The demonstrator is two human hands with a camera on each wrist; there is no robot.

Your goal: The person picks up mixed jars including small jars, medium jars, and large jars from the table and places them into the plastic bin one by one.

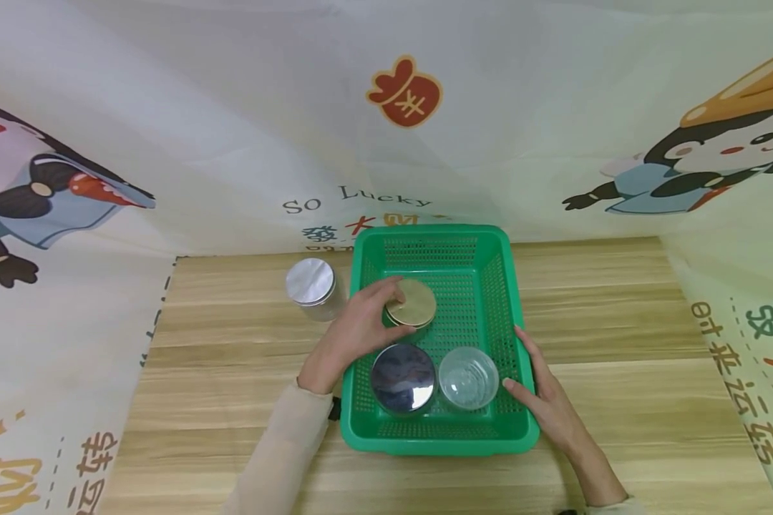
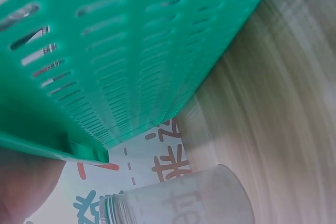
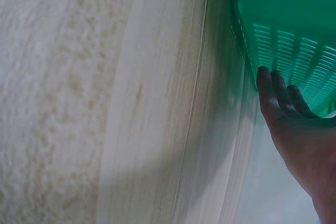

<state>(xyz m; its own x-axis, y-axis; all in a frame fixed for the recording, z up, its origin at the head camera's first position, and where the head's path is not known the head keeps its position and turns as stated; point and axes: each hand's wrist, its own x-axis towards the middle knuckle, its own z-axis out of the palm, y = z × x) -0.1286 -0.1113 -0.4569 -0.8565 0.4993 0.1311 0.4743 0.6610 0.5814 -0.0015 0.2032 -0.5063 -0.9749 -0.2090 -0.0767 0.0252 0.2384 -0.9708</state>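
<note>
My left hand (image 1: 362, 320) reaches over the left rim of a green plastic basket (image 1: 515, 315). Thumb and fingers hold a gold-lidded jar (image 1: 415, 304) by its lid, inside the basket. My right hand (image 1: 550, 400) grips the basket's right side, thumb over the rim. In the right wrist view, that hand's fingers (image 3: 278, 95) lie along the outside of the slotted wall. Nearer the basket's front stand a dark, shiny-lidded jar (image 1: 403, 379) and a clear round container (image 1: 468, 378), side by side. The left wrist view shows mostly the basket's outer wall (image 2: 142, 40).
Left of the basket, a clear jar with a silver lid (image 1: 310, 281) stands on the wood-grain table (image 1: 232, 372), close to my left hand. Behind the table rises a white printed cloth (image 1: 245, 107), which also hangs at both sides.
</note>
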